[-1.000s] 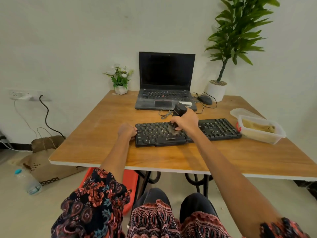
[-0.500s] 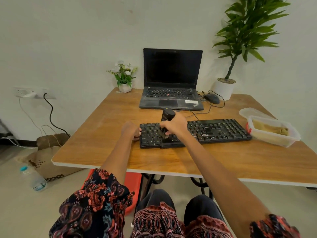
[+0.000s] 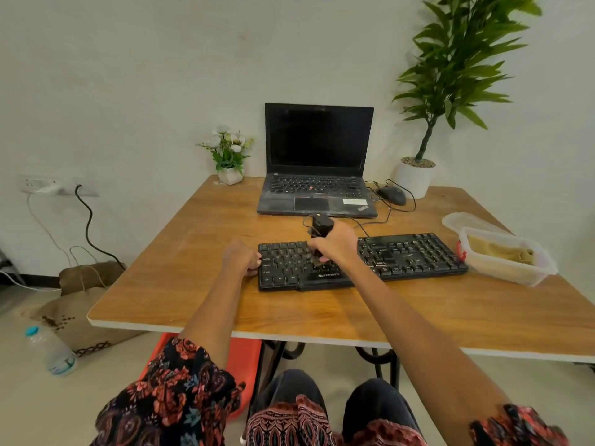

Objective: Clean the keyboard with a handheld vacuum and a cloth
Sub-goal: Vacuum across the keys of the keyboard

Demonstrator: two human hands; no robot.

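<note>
A black keyboard (image 3: 409, 255) lies across the wooden table (image 3: 193, 278), dusty around its middle keys. My right hand (image 3: 338, 244) grips a small black handheld vacuum (image 3: 320, 225), held upright with its nozzle down on the keys left of the keyboard's middle. My left hand (image 3: 240, 257) is curled at the keyboard's left end and holds that edge. A beige cloth (image 3: 502, 252) lies inside a clear plastic box (image 3: 515, 275) at the right of the keyboard.
A black laptop (image 3: 317, 175) stands open behind the keyboard, with a mouse (image 3: 391, 194) and cables to its right. A small flower pot (image 3: 230, 175) and a tall potted plant (image 3: 415, 178) stand at the back. A box lid (image 3: 463, 220) lies behind the plastic box.
My right hand has moved the vacuum leftward along the keys, from the keyboard's middle toward its left half. My left hand has stayed at the left end.
</note>
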